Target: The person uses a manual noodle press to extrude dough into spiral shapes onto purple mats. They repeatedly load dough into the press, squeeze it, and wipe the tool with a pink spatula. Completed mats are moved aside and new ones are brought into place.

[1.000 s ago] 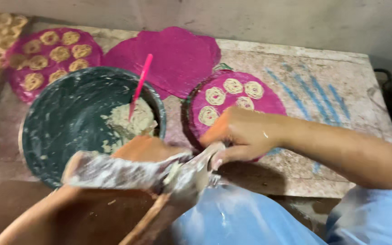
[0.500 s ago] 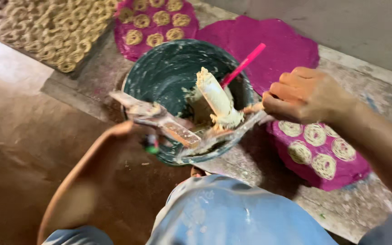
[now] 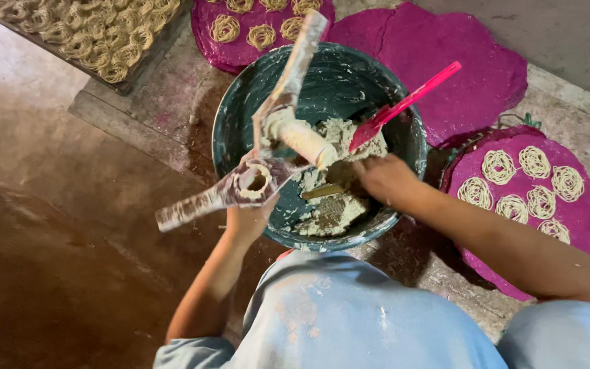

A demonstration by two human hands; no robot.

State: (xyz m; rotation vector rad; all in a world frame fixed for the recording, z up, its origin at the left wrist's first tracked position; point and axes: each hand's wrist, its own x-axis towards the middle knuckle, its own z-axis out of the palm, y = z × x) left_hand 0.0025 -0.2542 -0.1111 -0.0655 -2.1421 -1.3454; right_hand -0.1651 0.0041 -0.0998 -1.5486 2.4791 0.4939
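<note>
A dark green tub [image 3: 377, 89] holds pale dough [image 3: 332, 208] and a pink spatula [image 3: 404, 102]. My left hand [image 3: 250, 215] grips a dough-smeared wooden press [image 3: 261, 164], hinged open above the tub's near rim, with its plunger arm pointing up and away. My right hand [image 3: 384, 179] reaches into the tub and rests on the dough, fingers curled down into it. Whether it holds any dough is hidden.
Round magenta mats lie around the tub: one at right [image 3: 582, 219] carries several coiled noodle spirals, one behind [image 3: 445, 55] is bare, another at top [image 3: 206, 41] holds spirals. A tray of spirals [image 3: 97, 41] sits top left. Brown floor spreads to the left.
My view has swung over the tub. The press, earlier held closed in both hands, is now hinged open in my left hand, and my right hand has dropped into the dough.
</note>
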